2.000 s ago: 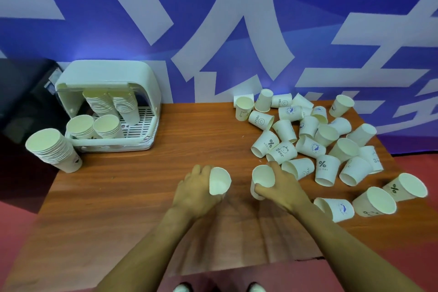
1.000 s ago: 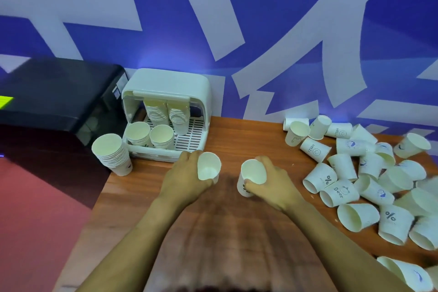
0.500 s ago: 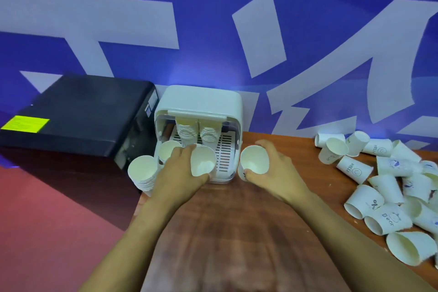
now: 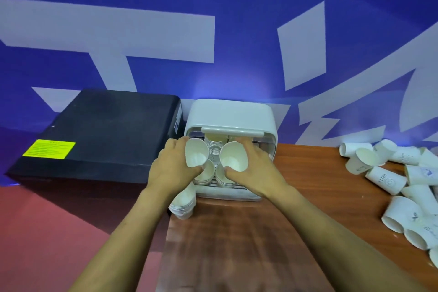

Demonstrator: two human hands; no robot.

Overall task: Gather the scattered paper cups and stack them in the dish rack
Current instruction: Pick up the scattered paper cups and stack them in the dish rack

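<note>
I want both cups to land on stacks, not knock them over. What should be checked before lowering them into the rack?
1. Left hand grips its cup: ok.
2. Right hand grips its cup: ok.
3. Both cups mouth-up, tilted toward the camera: ok.
4. Cups over the dish rack opening: ok.
5. Front stacks below are upright: cannot tell, mostly hidden by hands.
6. Stack outside the rack clear of the left forearm: not ok, it sits right beside it at the table edge.
</note>
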